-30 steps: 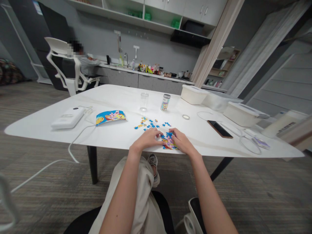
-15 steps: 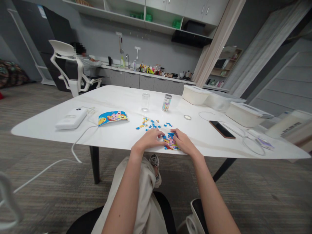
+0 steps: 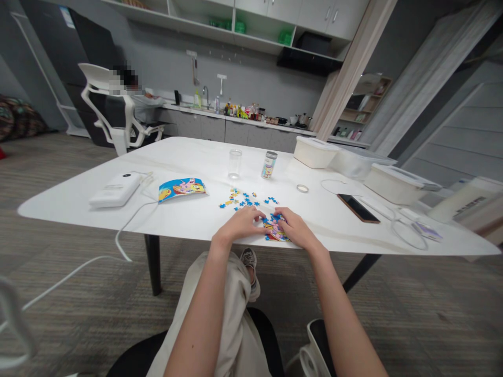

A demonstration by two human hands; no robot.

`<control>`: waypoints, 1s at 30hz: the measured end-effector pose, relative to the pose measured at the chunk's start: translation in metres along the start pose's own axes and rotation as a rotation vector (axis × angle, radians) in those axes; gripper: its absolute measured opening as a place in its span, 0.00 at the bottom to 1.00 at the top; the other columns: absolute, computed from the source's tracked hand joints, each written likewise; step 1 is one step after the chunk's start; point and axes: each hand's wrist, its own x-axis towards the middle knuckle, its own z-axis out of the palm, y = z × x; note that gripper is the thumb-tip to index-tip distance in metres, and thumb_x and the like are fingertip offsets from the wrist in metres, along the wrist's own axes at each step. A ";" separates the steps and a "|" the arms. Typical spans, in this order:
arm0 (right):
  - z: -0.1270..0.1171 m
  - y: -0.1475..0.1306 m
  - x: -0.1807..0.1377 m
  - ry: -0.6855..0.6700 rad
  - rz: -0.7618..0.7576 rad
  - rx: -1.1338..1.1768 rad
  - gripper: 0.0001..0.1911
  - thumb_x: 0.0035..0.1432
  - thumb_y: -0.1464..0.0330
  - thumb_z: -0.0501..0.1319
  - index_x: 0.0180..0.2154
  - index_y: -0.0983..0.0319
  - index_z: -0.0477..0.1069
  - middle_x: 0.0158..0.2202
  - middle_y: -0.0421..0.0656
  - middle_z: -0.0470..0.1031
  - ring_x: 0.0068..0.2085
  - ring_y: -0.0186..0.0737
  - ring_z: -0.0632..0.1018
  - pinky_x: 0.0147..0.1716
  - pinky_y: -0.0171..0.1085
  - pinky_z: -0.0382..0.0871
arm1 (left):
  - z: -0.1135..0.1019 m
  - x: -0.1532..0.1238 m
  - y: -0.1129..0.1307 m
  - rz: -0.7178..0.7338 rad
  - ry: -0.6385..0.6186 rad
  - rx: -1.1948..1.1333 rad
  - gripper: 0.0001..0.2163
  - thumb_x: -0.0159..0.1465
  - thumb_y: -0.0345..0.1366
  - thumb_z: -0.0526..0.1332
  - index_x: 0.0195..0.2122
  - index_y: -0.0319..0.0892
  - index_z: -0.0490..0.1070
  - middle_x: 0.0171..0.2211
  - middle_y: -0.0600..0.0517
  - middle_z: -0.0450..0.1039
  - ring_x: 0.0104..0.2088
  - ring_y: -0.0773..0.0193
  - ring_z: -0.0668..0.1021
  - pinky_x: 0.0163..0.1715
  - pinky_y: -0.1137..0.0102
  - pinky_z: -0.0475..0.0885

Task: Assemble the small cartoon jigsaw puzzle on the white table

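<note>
A small partly assembled jigsaw puzzle [image 3: 274, 231], blue with cartoon figures, lies at the near edge of the white table [image 3: 188, 217]. My left hand [image 3: 242, 222] rests at its left side, fingers curled down and pressing on the pieces. My right hand [image 3: 295, 228] covers its right side, fingertips bent onto the puzzle. Several loose blue and yellow pieces [image 3: 244, 198] are scattered just beyond my hands. What my fingertips pinch is too small to make out.
A picture card [image 3: 182, 188] and a white box with cable [image 3: 115, 190] lie to the left. A clear glass [image 3: 234, 164], printed jar [image 3: 269, 165] and lid ring [image 3: 302, 188] stand behind. A phone [image 3: 358, 208] and white containers [image 3: 397, 183] sit right. A person sits in a chair [image 3: 102, 106] far left.
The view has steadied after shifting slightly. My right hand has slid a little left over the puzzle; my left hand stays in place.
</note>
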 end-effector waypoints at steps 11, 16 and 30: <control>0.000 0.001 0.000 -0.010 0.008 0.007 0.15 0.59 0.71 0.49 0.46 0.61 0.67 0.51 0.49 0.74 0.53 0.43 0.73 0.56 0.45 0.63 | 0.000 0.000 0.000 -0.004 0.004 -0.020 0.21 0.58 0.52 0.66 0.46 0.43 0.75 0.38 0.50 0.73 0.42 0.59 0.73 0.46 0.67 0.66; 0.000 -0.001 0.000 -0.010 0.046 0.023 0.16 0.59 0.71 0.50 0.47 0.61 0.67 0.51 0.49 0.74 0.52 0.44 0.74 0.56 0.45 0.63 | 0.000 0.000 0.001 -0.003 0.002 -0.008 0.20 0.59 0.51 0.66 0.46 0.44 0.75 0.39 0.50 0.73 0.42 0.59 0.73 0.45 0.67 0.66; -0.017 0.050 0.066 -0.009 0.406 0.046 0.14 0.57 0.64 0.61 0.43 0.64 0.74 0.39 0.48 0.77 0.39 0.42 0.76 0.41 0.38 0.68 | -0.003 -0.002 0.004 -0.050 -0.006 -0.009 0.21 0.59 0.51 0.65 0.48 0.43 0.75 0.40 0.49 0.73 0.44 0.57 0.74 0.47 0.65 0.67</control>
